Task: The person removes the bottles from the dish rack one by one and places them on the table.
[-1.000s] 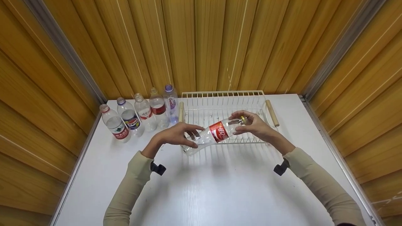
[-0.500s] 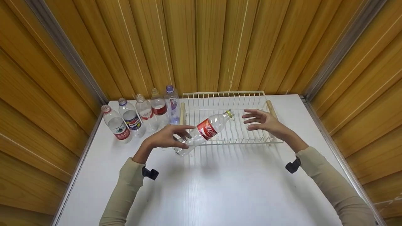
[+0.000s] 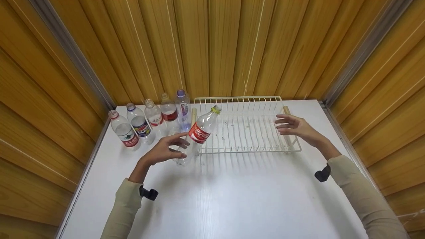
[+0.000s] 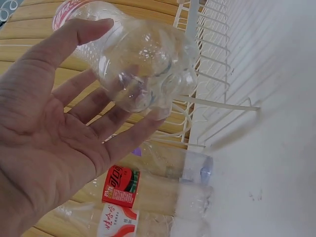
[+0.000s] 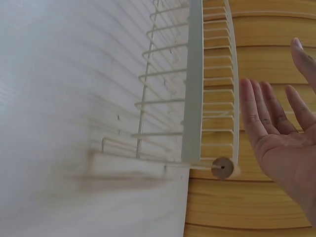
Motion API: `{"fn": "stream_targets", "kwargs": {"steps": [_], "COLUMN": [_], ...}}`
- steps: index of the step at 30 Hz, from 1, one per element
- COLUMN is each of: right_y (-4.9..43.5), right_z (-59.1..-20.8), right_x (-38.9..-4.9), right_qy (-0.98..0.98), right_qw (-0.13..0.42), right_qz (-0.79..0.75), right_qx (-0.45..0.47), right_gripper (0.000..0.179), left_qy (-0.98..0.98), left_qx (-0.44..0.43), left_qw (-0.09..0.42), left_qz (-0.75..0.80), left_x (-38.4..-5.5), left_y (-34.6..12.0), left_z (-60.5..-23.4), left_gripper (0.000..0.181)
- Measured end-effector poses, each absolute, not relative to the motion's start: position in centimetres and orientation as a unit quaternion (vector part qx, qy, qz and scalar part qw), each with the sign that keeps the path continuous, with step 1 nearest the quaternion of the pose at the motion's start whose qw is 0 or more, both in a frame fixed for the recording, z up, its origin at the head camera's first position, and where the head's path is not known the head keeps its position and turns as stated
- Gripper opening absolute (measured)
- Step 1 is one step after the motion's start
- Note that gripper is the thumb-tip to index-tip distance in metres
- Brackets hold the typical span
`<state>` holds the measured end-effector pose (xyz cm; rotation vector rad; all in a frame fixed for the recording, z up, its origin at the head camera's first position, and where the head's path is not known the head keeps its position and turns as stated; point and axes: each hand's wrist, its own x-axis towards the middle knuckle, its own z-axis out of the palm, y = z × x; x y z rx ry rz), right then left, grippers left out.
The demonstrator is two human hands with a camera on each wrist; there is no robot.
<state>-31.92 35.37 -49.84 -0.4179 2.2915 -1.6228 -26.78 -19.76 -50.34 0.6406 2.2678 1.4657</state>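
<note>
A clear plastic soda bottle [image 3: 200, 132] with a red label and a yellow ring at its neck is held tilted by my left hand [image 3: 166, 147], its neck up and to the right. In the left wrist view the thumb and fingers go round the lower part of the bottle [image 4: 143, 64], its ridged base facing the camera. My right hand [image 3: 298, 129] hovers over the right end of the white wire rack [image 3: 249, 152], fingers loosely extended. In the right wrist view that hand [image 5: 281, 123] holds nothing.
Several capless bottles stand in a slanting row left of the rack, among them a red-labelled one [image 3: 129, 139] and a purple-tinted one [image 3: 184, 111]. The rack has wooden handles, the right one [image 3: 286, 110] beside my right hand. Wood-look panels [image 3: 225, 49] enclose the white table [image 3: 232, 199].
My right hand has let go of the bottle's neck and drawn away to the right. My left hand has carried the bottle left, tipping it more upright.
</note>
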Motion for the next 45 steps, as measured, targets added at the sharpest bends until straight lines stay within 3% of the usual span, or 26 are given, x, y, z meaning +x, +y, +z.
{"fn": "stream_targets", "kwargs": {"steps": [22, 45], "right_y": [40.4, 41.1], "right_z": [-51.7, -54.3], "right_x": [-33.5, -33.7], "right_qy": [0.826, 0.788], "right_qw": [0.096, 0.158], "right_qz": [-0.550, -0.592], "right_qx": [-0.071, -0.049], "right_gripper": [0.065, 0.062], "left_qy": [0.799, 0.782], "left_qx": [0.113, 0.038], "left_qw": [0.133, 0.095], "left_qz": [0.575, 0.615], "left_x": [-24.6, -24.5], "left_y": [-22.5, -23.0], "left_z": [-54.5, -56.4], "left_gripper": [0.068, 0.081]}}
